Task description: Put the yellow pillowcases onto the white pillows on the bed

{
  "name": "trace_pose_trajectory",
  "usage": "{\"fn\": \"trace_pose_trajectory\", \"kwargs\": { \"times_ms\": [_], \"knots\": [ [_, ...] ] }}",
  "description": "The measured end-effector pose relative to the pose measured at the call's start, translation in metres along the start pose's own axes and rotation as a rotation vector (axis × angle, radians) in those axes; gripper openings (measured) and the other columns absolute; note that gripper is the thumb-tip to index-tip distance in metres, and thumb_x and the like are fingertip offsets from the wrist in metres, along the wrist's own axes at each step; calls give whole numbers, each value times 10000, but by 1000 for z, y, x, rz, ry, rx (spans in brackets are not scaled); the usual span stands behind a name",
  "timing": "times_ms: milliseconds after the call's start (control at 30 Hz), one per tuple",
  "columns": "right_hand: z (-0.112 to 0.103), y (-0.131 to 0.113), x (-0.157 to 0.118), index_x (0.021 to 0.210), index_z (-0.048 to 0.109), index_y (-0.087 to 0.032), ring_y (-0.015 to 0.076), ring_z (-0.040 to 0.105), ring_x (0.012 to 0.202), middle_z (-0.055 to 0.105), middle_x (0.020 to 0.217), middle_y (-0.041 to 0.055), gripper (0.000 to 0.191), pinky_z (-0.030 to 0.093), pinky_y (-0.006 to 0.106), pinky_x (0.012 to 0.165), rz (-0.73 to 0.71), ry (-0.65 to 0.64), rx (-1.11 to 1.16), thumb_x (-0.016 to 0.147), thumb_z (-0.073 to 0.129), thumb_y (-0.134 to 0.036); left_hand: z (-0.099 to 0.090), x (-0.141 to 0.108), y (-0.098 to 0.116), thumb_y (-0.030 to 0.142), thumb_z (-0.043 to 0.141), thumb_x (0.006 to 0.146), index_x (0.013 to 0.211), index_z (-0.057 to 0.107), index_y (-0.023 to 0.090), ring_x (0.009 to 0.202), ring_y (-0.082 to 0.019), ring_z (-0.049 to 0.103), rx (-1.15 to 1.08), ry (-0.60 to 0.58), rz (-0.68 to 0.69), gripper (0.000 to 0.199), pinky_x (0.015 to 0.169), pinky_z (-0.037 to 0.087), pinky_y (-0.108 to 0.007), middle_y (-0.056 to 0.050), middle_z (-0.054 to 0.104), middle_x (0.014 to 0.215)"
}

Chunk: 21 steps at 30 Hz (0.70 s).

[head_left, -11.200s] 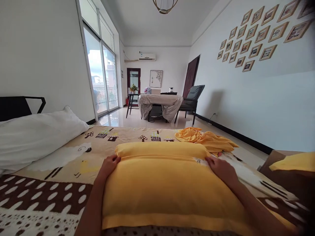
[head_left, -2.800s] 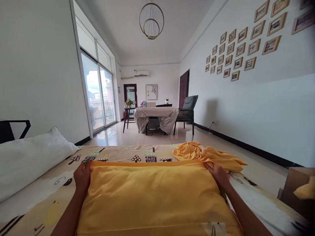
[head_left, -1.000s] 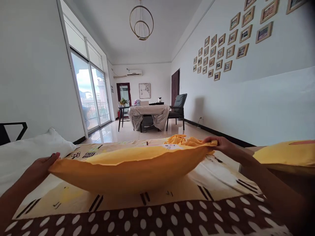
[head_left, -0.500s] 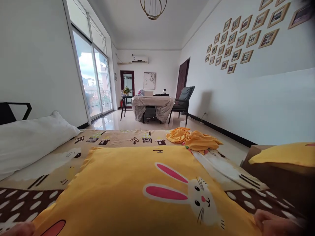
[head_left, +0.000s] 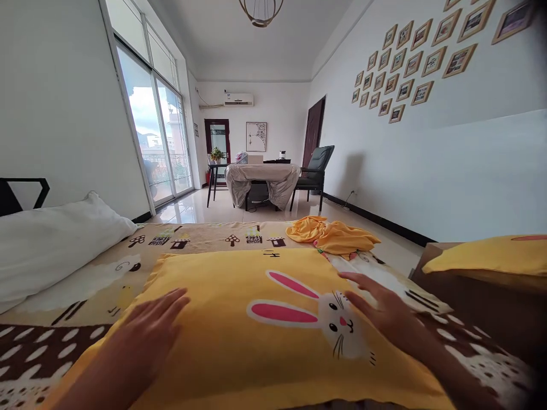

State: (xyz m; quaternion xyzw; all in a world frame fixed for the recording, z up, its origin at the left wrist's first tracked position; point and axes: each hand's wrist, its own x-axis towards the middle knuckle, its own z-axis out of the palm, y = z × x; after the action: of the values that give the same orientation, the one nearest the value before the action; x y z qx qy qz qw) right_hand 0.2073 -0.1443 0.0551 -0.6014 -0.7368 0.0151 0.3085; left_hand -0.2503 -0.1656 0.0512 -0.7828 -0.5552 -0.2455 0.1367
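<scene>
A yellow pillow (head_left: pixel 213 353) printed with a white rabbit lies flat on the bed in front of me, its rabbit face toward the right side. My left hand (head_left: pixel 156 319) is over the pillow's left part, fingers stretched out and holding nothing. Over the right edge, beside the rabbit's head, is my right hand (head_left: pixel 380 307), its fingers apart and empty. Whether either palm presses on the cloth I cannot tell. Beyond the pillow's far right corner lies a crumpled yellow cloth (head_left: pixel 333 234).
The bed is covered by a patterned sheet (head_left: pixel 205 233). A white pillow (head_left: pixel 64 245) rests at the left. To the right, another yellow pillow (head_left: pixel 491 256) lies on a brown surface. A covered table (head_left: pixel 262 173) and a black chair (head_left: pixel 316 173) stand farther back.
Both hands have left the pillow's near corners and moved forward and inward over it. Their fingers have opened from a grip on the corners. The pillow's near edge now shows.
</scene>
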Motion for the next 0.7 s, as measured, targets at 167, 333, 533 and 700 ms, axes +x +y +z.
{"fn": "trace_pose_trajectory", "kwargs": {
  "times_ms": [167,333,533,700],
  "knots": [
    [87,-91,22,1423,396,-257,288,370,1345,389,1470,79,582,360,504,1057,-400,-65,-122,910,388,-533,56,64,90,238,274,937,1401,421,192,1373,-209,337,-15,-157,220,489,1102,352,-427,-61,362,1484],
    [115,-41,7,1468,297,-283,280,361,1351,339,1497,68,591,325,493,1068,-350,-16,-188,927,388,-502,89,44,54,445,320,952,1455,304,287,1390,-218,301,28,-198,116,527,1126,300,-477,-11,321,1500],
    [123,51,-23,1500,180,-292,276,330,1369,287,1519,44,620,340,496,1062,-122,31,-257,934,368,-463,114,-8,-13,418,303,948,1490,76,355,1403,-234,263,96,-103,-76,591,1109,292,-523,2,272,1527],
    [121,109,-73,1474,285,-248,274,383,1339,359,1485,42,623,416,478,1022,87,-14,-223,916,318,-523,113,-58,-53,400,293,927,1488,76,390,1383,-261,307,99,17,-189,601,1112,279,-536,9,315,1518]
  ]
}}
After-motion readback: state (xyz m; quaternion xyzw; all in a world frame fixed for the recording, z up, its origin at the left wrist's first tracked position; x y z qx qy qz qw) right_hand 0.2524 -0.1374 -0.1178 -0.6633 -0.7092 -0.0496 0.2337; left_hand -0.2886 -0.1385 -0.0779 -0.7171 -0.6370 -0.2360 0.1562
